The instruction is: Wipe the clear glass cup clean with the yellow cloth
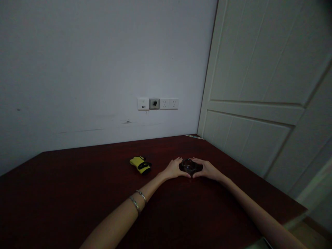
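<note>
Glass dish (pixel 189 166), dark (nearly smoky)

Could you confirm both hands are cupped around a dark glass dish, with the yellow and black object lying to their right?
No: in the head view the yellow and black object lies to their left; the left hand and right hand cup the dark glass dish.

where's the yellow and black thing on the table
In the head view, the yellow and black thing lies on the dark red table, just left of the left hand, which is cupped with the right hand around a dark glass object.
</note>
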Demonstrator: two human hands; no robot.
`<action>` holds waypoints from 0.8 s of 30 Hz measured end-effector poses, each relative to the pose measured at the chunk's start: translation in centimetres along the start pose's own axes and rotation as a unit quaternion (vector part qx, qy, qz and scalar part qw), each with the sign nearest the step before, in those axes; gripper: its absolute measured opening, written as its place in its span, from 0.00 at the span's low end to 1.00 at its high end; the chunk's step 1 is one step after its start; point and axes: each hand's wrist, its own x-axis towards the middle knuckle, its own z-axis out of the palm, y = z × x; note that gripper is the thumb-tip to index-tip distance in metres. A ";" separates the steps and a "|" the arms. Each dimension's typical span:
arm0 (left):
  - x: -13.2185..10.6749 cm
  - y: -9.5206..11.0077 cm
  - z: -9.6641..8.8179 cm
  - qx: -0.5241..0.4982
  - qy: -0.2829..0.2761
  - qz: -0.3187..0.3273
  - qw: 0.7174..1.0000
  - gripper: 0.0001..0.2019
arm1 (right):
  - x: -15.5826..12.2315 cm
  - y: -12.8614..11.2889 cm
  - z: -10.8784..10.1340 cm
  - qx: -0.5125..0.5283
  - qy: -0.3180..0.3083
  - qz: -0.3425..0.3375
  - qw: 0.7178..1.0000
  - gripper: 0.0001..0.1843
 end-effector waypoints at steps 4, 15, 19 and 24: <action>0.1 -0.1 0.0 0.005 -0.005 0.009 1.000 0.43 | -0.1 -0.1 0.1 0.000 0.005 0.010 1.000 0.45; -0.4 0.8 -0.8 0.040 -0.074 -0.034 0.996 0.60 | -0.6 -0.8 -0.6 -0.001 -0.034 0.067 0.997 0.50; -2.3 1.0 -3.5 0.040 -0.071 -0.082 0.993 0.61 | -0.4 -2.1 -2.7 -0.020 -0.007 0.098 0.995 0.50; -5.4 -0.8 -9.0 0.082 0.025 -0.130 0.988 0.52 | 0.8 -8.2 -4.3 0.028 0.076 0.029 0.996 0.35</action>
